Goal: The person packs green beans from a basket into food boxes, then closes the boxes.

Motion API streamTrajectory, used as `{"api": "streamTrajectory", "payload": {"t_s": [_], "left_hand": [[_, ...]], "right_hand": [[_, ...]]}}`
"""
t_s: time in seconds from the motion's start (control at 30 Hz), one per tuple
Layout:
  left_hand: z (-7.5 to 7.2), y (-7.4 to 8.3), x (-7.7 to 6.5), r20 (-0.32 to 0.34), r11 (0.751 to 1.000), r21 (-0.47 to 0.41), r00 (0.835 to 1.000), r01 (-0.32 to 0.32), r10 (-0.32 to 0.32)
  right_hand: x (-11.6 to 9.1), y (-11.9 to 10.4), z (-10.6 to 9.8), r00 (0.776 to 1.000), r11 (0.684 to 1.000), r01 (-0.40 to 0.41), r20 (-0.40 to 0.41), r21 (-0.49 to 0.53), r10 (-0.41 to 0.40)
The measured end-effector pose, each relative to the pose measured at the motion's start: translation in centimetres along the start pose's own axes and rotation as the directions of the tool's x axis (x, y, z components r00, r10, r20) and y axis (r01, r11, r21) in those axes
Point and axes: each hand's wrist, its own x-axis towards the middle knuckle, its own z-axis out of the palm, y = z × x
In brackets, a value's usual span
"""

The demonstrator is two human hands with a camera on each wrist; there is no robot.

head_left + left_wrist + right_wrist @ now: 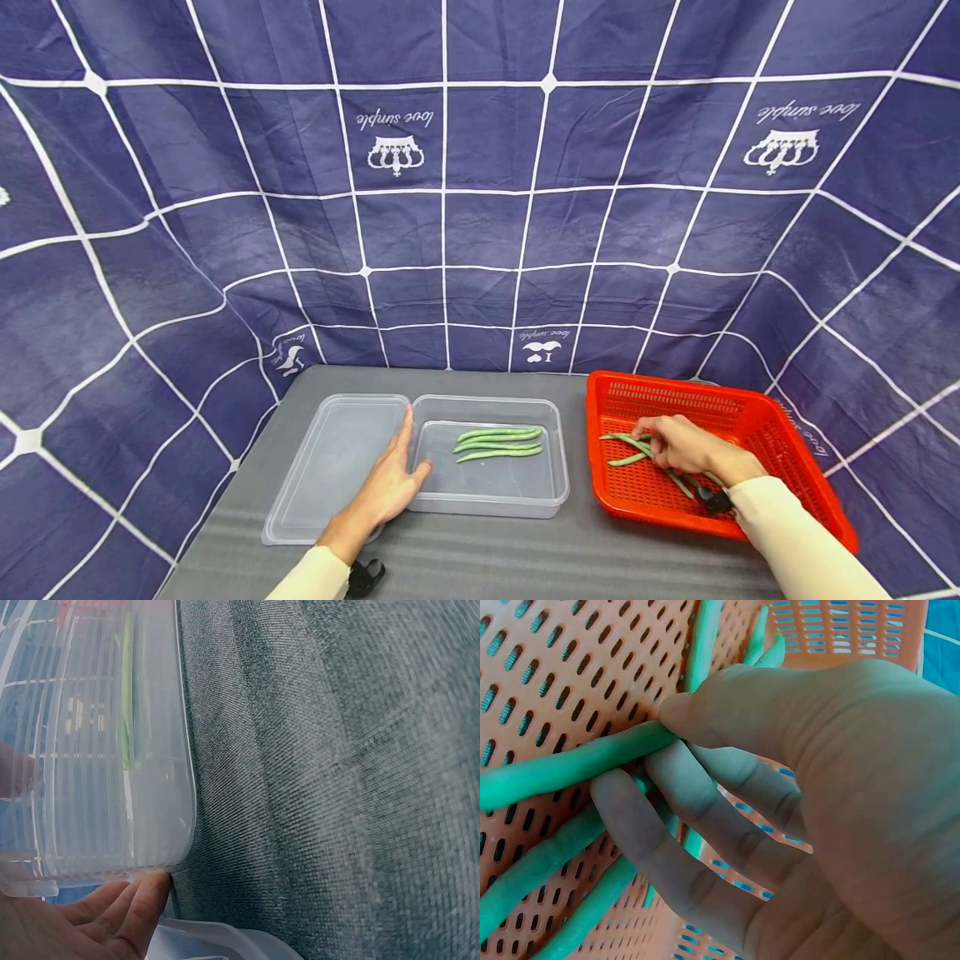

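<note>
In the head view, my right hand (686, 447) reaches into a red plastic basket (645, 383). The right wrist view shows its thumb and fingers pinching one end of a green bean (562, 771). Other green beans (536, 862) lie beneath on the slotted basket floor, partly covered by the fingers. My left hand (386, 487), fingers extended, rests against the left wall of a clear plastic container (495, 505). Inside that container, several green beans (498, 452) lie side by side toward the right. From the left wrist, the fingertips touch the container's end wall.
A flat translucent lid (326, 475) lies left of the container, partly under the left hand and forearm. Grey cloth (480, 554) covers the table. A blue curtain with white lines (480, 225) stands behind and on both sides. Dark straps (365, 577) show at the wrists.
</note>
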Motion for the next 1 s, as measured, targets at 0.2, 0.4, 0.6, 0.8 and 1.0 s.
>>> {"api": "streamTrajectory", "payload": {"t_s": [0.2, 0.4, 0.6, 0.8, 1.0], "left_hand": [[0.0, 0.1, 0.0, 0.002, 1.000, 0.000, 1.000, 0.002, -0.002], [0.2, 0.0, 0.0, -0.004, 1.000, 0.006, 1.000, 0.001, -0.001], [0.1, 0.0, 0.0, -0.005, 1.000, 0.012, 1.000, -0.001, 0.001], [0.1, 0.1, 0.0, 0.002, 1.000, 0.014, 1.000, -0.004, 0.004], [0.0, 0.1, 0.0, 0.002, 1.000, 0.007, 1.000, -0.006, 0.006]], "right_hand": [[-0.1, 0.0, -0.3, 1.000, 1.000, 0.009, -0.028, 0.029, -0.008], [0.0, -0.4, -0.8, 0.997, 0.997, 0.048, -0.058, 0.055, -0.045], [0.1, -1.2, -1.3, 0.992, 0.996, 0.070, -0.108, 0.053, -0.064], [0.3, -2.4, -1.9, 0.985, 0.995, 0.092, -0.152, 0.027, -0.087], [0.6, -3.8, -2.7, 0.976, 0.994, 0.111, -0.187, 0.010, -0.108]]}}
